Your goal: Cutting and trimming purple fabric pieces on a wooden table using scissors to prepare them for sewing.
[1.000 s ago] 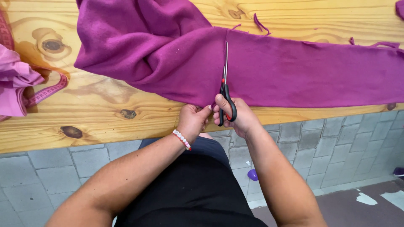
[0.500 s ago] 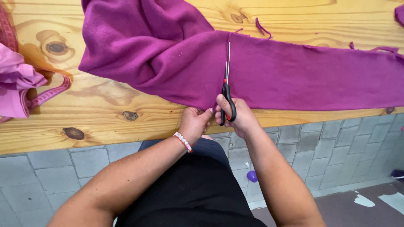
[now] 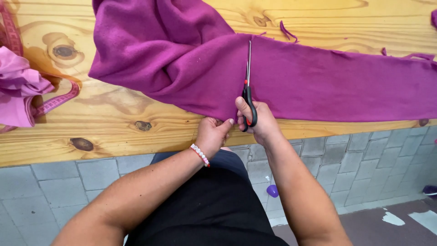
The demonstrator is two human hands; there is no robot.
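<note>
Matt fuzzy purple cloth [image 3: 318, 86], knotty glossy wood table [image 3: 114, 123], metal-bladed scissors [image 3: 248, 86] w/ plastic handles.

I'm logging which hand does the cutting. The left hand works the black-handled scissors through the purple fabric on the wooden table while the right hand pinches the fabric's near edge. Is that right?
Not quite: the hands are swapped. In the head view the right hand works the black-handled scissors through the purple fabric on the wooden table, and the left hand pinches the fabric's near edge.
</note>
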